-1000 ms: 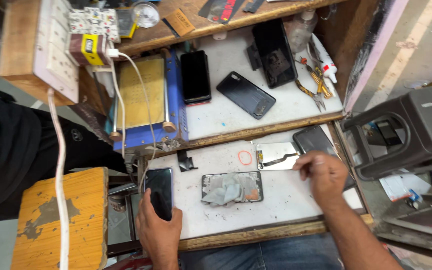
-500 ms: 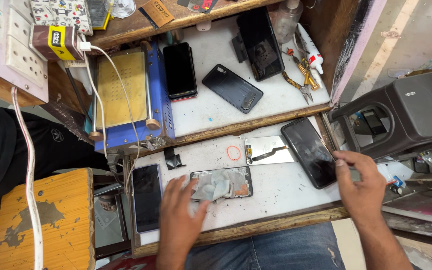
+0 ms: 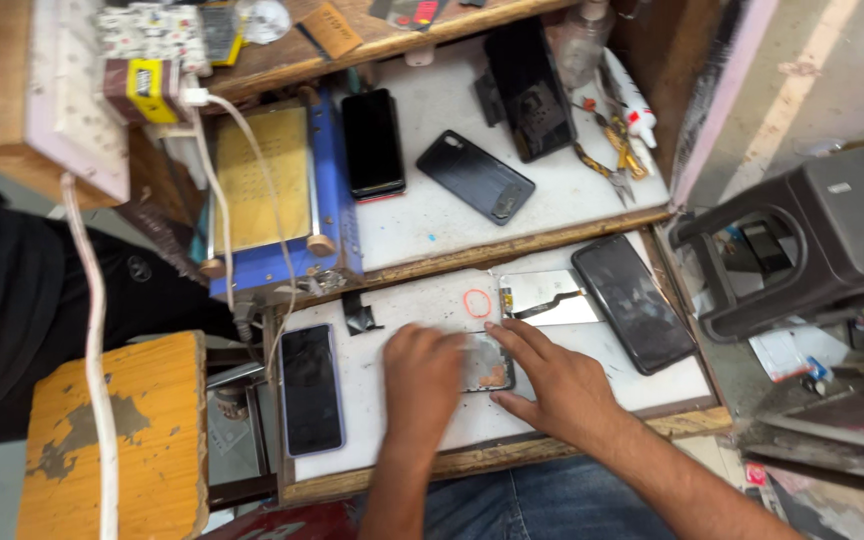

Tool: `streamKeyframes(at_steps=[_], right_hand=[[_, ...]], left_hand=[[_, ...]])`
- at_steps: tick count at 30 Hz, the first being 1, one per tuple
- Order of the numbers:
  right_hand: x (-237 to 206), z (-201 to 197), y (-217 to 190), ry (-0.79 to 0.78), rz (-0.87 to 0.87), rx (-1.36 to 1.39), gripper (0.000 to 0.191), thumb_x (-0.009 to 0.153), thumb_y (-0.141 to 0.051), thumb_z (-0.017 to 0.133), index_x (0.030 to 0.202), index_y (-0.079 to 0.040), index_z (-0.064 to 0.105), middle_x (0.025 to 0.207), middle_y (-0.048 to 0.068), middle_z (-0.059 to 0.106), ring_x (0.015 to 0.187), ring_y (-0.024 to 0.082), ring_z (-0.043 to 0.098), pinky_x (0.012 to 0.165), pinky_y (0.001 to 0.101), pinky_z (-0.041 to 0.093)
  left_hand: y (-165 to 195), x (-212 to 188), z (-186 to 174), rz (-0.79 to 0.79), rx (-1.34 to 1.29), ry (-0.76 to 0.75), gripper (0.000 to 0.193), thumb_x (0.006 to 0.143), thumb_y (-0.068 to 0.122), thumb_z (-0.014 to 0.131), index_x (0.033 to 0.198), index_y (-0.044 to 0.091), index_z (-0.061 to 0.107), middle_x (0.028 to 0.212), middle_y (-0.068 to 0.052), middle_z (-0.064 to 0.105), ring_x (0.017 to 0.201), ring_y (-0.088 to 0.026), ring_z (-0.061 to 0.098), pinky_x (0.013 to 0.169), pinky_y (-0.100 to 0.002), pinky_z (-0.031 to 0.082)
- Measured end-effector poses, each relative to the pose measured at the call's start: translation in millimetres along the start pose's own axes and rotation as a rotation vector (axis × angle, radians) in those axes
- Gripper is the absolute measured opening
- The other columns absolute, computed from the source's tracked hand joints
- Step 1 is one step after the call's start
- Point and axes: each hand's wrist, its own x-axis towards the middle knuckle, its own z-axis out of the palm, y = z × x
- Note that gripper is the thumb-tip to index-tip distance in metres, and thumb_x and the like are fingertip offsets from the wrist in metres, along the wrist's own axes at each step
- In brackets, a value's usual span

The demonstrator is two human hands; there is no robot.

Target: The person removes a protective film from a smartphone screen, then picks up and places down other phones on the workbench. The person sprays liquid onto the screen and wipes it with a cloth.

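Fingers of both hands are lying flat and spread, pressing down rather than pinching; neither hand is closing around anything that I can make out. Left hand [image 3: 422, 372] is blurred, palm down at lower centre of the frame, covering the left part of the stripped phone body [image 3: 490, 362]. Right hand [image 3: 560, 385] is resting just to the lower right of it, its fingers [image 3: 512, 338] reaching up-left across the top edge and right end of the piece.

- Stripped phone body: lying flat on the white tabletop [image 3: 392, 440], lower centre, only a grey and rust-coloured patch showing between the two hands. Long axis appears to be running left to right across the frame, though the left end is hidden under the palm.
- Which hand is nearer: both are touching. The left is sitting on top of it; the right is bearing on its right end, so the piece is lying up-left of the right palm.
- Just above the right fingers: a thin display panel with a ribbon [image 3: 537, 298], and a red ring mark [image 3: 477, 303] on the tabletop beside it.
- Right of centre: a dark phone [image 3: 634, 303] lying on a diagonal, apart from the hands.
- Left of the left hand: another dark phone [image 3: 311, 389], long axis running top to bottom, near but not touching.
- Upper shelf [image 3: 432, 215]: two more black phones, a blue-framed heating plate [image 3: 264, 190], pliers at upper right.
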Motion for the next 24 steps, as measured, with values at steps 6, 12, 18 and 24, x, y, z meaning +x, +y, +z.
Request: streamKeyframes(at_steps=[6,12,18,24], right_hand=[[0.5,9.0,8.9,0.002,0.063,-0.014,0.092,0.071,-0.04,0.086,0.151,-0.024,0.042,0.137,0.005,0.063,0.1,0.027,0.072,0.073,0.0404,0.061],[-3.9,18.2,16.9,0.077,-0.009,-0.008,0.086,0.071,-0.038,0.086,0.145,-0.02,0.045,0.137,0.008,0.064,0.101,0.028,0.073,0.074,0.0399,0.061],[-1.8,16.7,17.0,0.009,0.057,-0.003,0.086,0.072,-0.039,0.087,0.146,-0.022,0.046,0.136,0.005,0.064,0.094,0.028,0.074,0.072,0.0391,0.061],[0.6,15.9,13.6,0.04,0.019,0.0,0.079,0.073,-0.038,0.086,0.139,-0.02,0.047,0.135,0.006,0.066,0.092,0.027,0.075,0.069,0.0397,0.061]], left_hand=[[-0.8,13.4,17.5,-0.048,-0.032,-0.007,0.015,0.078,0.017,0.08,0.093,0.013,0.08,0.099,-0.005,0.071,0.108,-0.03,0.06,0.096,-0.051,0.042],[-22.8,17.1,-0.9,-0.198,0.05,-0.102,0.013,0.077,0.013,0.078,0.09,0.016,0.08,0.098,-0.002,0.073,0.111,-0.029,0.059,0.097,-0.049,0.042],[-0.7,39.1,17.4,-0.095,0.059,-0.252,0.012,0.079,0.015,0.078,0.091,0.015,0.08,0.099,-0.003,0.073,0.106,-0.029,0.059,0.098,-0.053,0.039],[-12.9,41.7,-12.9,-0.157,0.24,-0.272,0.014,0.078,0.013,0.079,0.091,0.017,0.08,0.099,0.0,0.074,0.107,-0.026,0.06,0.099,-0.055,0.039]])
